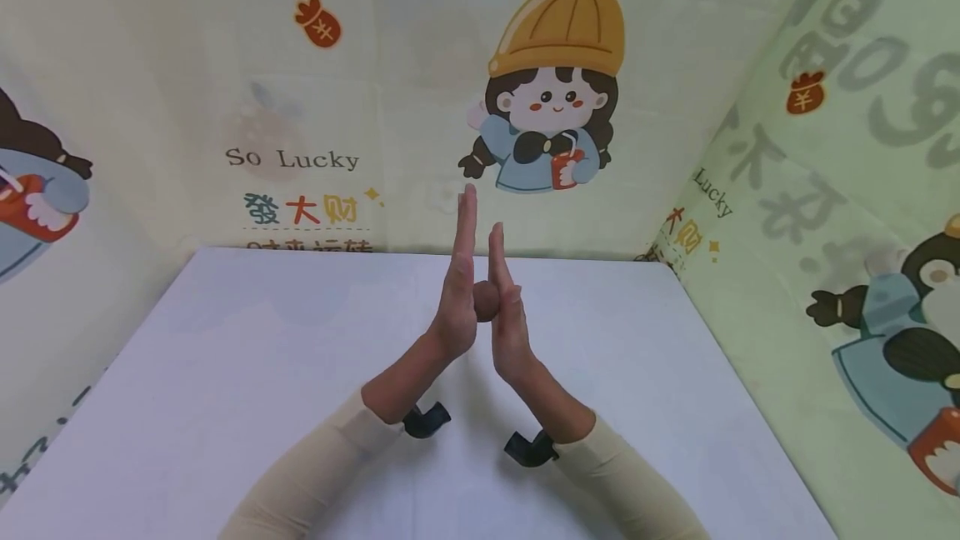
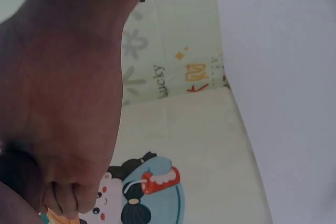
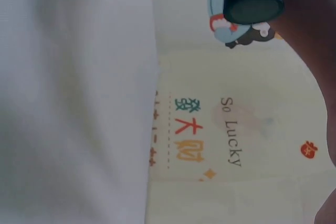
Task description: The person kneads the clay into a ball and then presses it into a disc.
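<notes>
A small brown ball (image 1: 486, 302) sits between my two upright palms, above the white table. My left hand (image 1: 458, 294) touches it from the left with fingers straight and pointing up. From the right, the palm of my right hand (image 1: 512, 325) presses against it, its fingers also straight. Above and below the ball the palms stand apart. In the left wrist view the ball is a dark round shape (image 2: 19, 176) at the lower left, partly covered. The right wrist view does not show the ball.
A white table (image 1: 285, 373) lies beneath the hands. Behind it hangs a pale printed backdrop (image 1: 420, 90) with cartoon figures and lettering, and another printed sheet (image 1: 765, 215) borders the right side. Dark curved mounts (image 1: 427, 421) stick out from both wrists.
</notes>
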Demonstrator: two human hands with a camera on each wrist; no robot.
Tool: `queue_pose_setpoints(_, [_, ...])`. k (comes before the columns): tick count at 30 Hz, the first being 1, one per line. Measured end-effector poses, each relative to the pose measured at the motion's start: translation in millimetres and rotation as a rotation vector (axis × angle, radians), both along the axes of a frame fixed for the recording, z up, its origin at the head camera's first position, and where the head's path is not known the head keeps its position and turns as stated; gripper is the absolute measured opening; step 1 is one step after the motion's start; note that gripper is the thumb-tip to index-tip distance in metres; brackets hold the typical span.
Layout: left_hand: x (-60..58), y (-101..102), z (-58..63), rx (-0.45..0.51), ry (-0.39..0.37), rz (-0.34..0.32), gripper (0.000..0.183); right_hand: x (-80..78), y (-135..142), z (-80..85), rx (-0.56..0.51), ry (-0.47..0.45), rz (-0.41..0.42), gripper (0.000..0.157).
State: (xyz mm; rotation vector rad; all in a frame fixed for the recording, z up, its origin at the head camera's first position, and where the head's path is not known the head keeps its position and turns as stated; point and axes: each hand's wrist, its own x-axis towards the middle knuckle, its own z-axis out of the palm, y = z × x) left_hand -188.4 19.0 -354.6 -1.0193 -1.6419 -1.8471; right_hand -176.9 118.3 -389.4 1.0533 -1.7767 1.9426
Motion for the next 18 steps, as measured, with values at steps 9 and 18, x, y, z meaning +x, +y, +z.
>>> queue_pose_setpoints(9, [-21.1, -12.9, 6.7, 0.046, -0.049, 0.024, 0.079, 8.8, -7.7, -1.7, 0.073, 0.082, -0.038, 0.089])
queue_pose_setpoints(18, [-33.9, -11.9, -16.4, -0.045, -0.121, -0.009, 0.071, 11.2, -6.7, 5.0, 0.080, 0.096, -0.055, 0.088])
